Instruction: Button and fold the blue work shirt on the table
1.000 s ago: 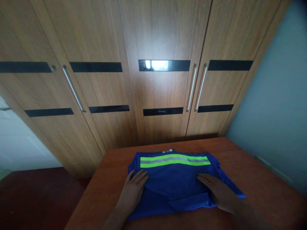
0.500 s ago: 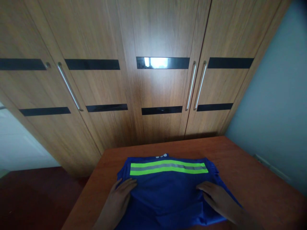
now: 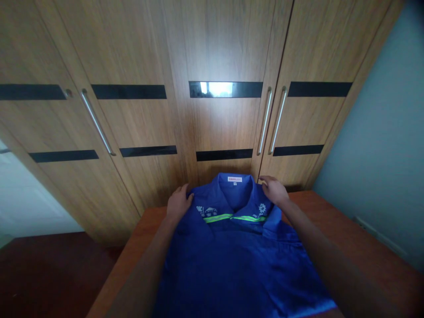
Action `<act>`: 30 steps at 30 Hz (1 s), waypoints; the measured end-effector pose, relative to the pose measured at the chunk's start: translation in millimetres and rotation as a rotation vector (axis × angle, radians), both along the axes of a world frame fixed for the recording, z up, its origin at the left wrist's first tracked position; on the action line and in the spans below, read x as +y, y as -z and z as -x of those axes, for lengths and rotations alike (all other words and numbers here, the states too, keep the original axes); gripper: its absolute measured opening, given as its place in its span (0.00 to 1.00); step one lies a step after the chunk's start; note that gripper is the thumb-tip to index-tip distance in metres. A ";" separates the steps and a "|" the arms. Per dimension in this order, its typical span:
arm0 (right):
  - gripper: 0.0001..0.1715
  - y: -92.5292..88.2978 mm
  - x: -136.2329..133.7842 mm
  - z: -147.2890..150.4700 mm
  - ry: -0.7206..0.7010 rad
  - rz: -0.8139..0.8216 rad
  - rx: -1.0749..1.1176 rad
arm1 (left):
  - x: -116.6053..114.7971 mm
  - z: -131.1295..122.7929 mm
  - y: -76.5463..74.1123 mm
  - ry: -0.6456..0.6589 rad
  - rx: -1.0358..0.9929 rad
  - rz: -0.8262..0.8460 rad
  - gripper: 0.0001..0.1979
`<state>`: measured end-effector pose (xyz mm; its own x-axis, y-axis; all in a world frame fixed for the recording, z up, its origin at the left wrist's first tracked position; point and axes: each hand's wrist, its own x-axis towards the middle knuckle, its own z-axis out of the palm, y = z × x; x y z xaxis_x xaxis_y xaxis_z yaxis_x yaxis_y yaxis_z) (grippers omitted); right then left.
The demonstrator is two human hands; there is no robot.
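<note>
A blue work jacket [image 3: 218, 265] lies spread over the brown table, its far end raised toward the wardrobe. The collar shows a white label [image 3: 235, 179] inside the neck. White prints sit below each side of the collar, and a yellow-green strip [image 3: 218, 218] runs beneath it. My left hand [image 3: 179, 203] is closed on the jacket's left shoulder. On the opposite shoulder, my right hand [image 3: 274, 190] grips the cloth close to the collar. The jacket's near end runs out of view at the bottom.
Behind the table [image 3: 318, 207] stands a wooden wardrobe [image 3: 139, 119] with long metal handles and black strips. A pale wall [image 3: 380, 154] rises on the right. Dark red floor [image 3: 49, 269] and a white surface [image 3: 29, 194] are at the left.
Both hands have moved forward and up from the middle of the jacket to its shoulders. The collar and label now show, and the wide reflective band is mostly covered.
</note>
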<state>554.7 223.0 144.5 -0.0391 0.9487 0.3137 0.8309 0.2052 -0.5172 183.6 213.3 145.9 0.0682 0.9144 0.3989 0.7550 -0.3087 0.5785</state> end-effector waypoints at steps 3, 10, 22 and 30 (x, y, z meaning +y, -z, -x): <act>0.15 20.2 3.2 7.7 -0.028 -0.008 -0.048 | -1.2 -1.4 15.4 0.002 0.049 0.009 0.18; 0.22 118.5 -69.5 -11.3 -0.080 0.011 -0.204 | -66.4 23.9 87.0 0.055 0.385 0.081 0.24; 0.23 182.9 -87.4 -32.2 -0.049 -0.112 -0.419 | -80.6 21.8 121.3 0.020 0.451 -0.080 0.19; 0.27 188.2 -60.2 -58.0 0.053 -0.127 -0.253 | -52.7 31.9 108.1 -0.147 -0.324 0.118 0.17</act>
<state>612.7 162.7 -43.7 -0.0824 0.9054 0.4164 0.9416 0.2076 -0.2650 151.7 160.7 37.7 -0.1800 0.9461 0.2692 0.5582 -0.1270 0.8199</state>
